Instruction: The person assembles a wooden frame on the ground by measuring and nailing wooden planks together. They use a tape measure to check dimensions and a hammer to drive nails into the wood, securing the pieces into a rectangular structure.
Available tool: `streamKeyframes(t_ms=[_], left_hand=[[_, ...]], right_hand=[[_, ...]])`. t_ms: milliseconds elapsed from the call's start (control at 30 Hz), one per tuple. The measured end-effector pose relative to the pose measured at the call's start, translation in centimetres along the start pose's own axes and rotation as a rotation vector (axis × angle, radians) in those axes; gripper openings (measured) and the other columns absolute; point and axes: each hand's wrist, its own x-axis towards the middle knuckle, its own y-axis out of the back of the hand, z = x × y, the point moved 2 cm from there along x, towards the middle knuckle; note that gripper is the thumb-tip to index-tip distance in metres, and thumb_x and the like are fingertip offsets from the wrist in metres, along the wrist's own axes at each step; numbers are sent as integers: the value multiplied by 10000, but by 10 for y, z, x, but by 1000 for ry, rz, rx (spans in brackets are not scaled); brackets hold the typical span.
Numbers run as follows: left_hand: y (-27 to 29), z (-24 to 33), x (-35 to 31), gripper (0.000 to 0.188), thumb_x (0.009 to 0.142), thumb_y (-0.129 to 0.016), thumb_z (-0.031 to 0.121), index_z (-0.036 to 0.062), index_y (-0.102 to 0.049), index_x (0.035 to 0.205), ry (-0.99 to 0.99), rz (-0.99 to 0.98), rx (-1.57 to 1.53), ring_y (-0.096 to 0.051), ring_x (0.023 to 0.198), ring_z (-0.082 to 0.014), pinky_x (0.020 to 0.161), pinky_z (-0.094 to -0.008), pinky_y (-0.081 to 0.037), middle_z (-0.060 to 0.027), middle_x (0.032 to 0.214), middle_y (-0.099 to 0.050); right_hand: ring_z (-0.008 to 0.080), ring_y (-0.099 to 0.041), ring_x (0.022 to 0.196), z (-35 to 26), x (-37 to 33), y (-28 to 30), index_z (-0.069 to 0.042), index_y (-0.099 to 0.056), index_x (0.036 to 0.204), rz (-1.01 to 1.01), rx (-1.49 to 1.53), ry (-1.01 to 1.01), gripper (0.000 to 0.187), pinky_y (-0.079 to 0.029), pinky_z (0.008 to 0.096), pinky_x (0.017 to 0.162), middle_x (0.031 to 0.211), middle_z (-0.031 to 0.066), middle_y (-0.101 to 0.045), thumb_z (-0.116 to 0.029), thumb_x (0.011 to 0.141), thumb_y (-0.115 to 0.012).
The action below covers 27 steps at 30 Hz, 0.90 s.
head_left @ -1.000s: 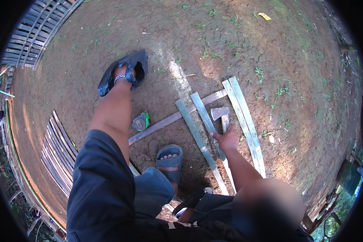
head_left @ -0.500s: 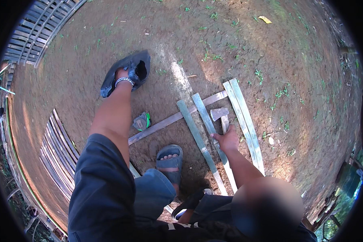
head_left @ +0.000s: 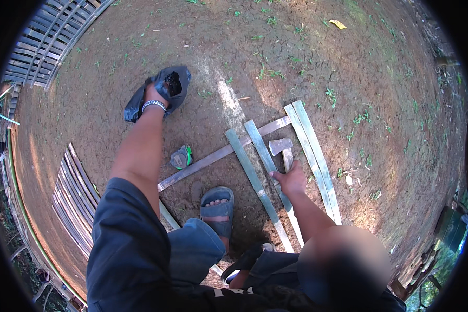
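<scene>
At the end of my outstretched left arm, my left hand grips a crumpled black plastic bag, held off to the upper left. Most of its fingers are hidden by the plastic, and the bag's dark opening shows. My right hand is closed around the wooden handle of a hatchet, whose metal head lies beyond the fingers. Its thumb rests by a greenish bamboo slat. To the left lies another green slat; a pair of slats lies to the right. A brownish cross slat runs near their far ends.
A grey and green tape measure lies beside the cross slat. Several dark strips lie at the left, with a slatted bamboo panel at the upper left. My sandalled foot stands near the slats on bare soil.
My left hand and the black bag have shifted slightly left, and the bag's opening has turned a little. My right hand stays on the hatchet.
</scene>
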Motion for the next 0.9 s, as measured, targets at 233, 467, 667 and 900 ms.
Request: streamKeyframes(t_ms=[233,467,667,900], left_hand=[[72,80,-72,214,887,-729,114,-20,-644,1030,-137,219,-205,-723,811,-376,772,-425,-583,-236,866,-728],[118,166,-184,135,939,-737,110,-16,-695,967,122,722,-1195,-649,635,-121,600,-260,-530,-96,834,-735],[0,190,-267,147,933,-742,89,-23,-737,1027,105,-36,-1368,-683,759,-117,739,-269,-558,-66,885,-741],[-79,169,-302,146,931,-738,110,8,-761,1033,69,-229,-1023,-706,882,-127,803,-325,-558,-83,981,-767]], right_hand=[[376,-667,1112,14,5,-8,-28,-496,1239,60,18,43,797,-541,479,953,1182,211,-666,-478,723,-904],[381,-672,1102,0,-4,-2,-28,-500,1216,6,65,16,781,-535,487,955,1177,209,-672,-472,718,-907],[385,-658,1141,-2,-7,0,-32,-506,1224,17,67,34,764,-529,489,955,1207,221,-668,-457,729,-905],[380,-660,1136,8,0,-5,-27,-508,1226,32,85,67,769,-525,485,961,1196,221,-668,-451,724,-908]])
